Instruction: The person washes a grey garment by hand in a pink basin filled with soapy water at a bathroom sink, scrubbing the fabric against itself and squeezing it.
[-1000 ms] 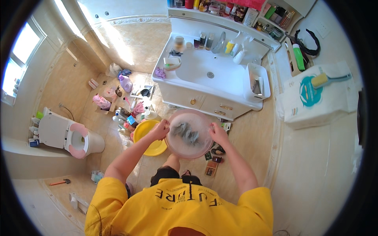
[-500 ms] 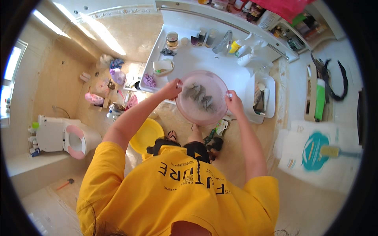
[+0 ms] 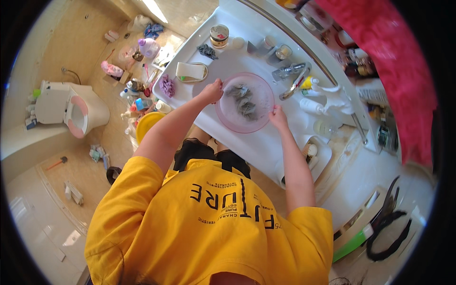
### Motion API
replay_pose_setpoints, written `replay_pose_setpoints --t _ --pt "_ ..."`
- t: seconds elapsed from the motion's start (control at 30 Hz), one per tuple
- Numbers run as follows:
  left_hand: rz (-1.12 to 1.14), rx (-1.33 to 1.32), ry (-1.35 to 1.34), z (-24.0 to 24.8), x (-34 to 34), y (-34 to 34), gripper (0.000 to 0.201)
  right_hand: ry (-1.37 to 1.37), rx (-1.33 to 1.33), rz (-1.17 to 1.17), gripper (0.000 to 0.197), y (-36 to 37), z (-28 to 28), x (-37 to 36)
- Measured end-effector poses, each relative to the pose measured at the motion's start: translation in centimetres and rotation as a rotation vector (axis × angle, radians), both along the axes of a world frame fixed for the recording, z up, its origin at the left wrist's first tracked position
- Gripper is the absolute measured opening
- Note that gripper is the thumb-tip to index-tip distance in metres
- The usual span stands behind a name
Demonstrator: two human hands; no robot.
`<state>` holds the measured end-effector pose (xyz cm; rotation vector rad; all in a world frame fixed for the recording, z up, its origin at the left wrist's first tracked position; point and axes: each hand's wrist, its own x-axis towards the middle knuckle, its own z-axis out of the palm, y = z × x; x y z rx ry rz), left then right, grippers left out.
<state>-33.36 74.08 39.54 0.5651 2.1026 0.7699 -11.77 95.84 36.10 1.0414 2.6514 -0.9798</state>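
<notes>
A translucent pink basin (image 3: 243, 129) is over the white sink counter (image 3: 190, 102), with cloudy water and a wet grey cloth (image 3: 244, 105) inside. My left hand (image 3: 213, 90) is closed on the basin's left rim. On the opposite side, my right hand (image 3: 278, 117) grips the right rim, fingers partly hidden. The chrome faucet (image 3: 300, 78) stands just beyond the basin to the right. I cannot tell whether the basin's bottom rests on the sink.
Along the back stand a lidded jar (image 3: 219, 36) and several bottles (image 3: 280, 54). A soap dish (image 3: 192, 71) and a purple scrunchie (image 3: 167, 86) lie to the left. A white bin (image 3: 319, 164) is at the right. A yellow basin (image 3: 148, 124) and a toilet (image 3: 76, 109) are on the left.
My hands have carried the pink basin from the counter's front edge farther in over the sink, nearer the faucet. My view has turned, and the counter now appears slanted.
</notes>
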Motion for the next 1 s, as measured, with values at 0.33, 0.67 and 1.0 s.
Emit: replay_pose_setpoints --t 0.33,0.67,1.0 --pt "0.103 -0.088 0.104 -9.5 1.0 0.6 0.024 -0.261 -0.040 0.024 0.036 1.5 -3.5 -2.6" --pt "0.396 0.186 0.420 -4.8 2.1 2.6 0.028 -0.003 0.364 0.267 0.043 -0.8 -0.6 -6.9" --pt "0.735 0.333 -0.775 -5.5 8.0 4.9 0.060 -0.320 0.248 0.662 0.051 -6.9 -10.6 -6.1"
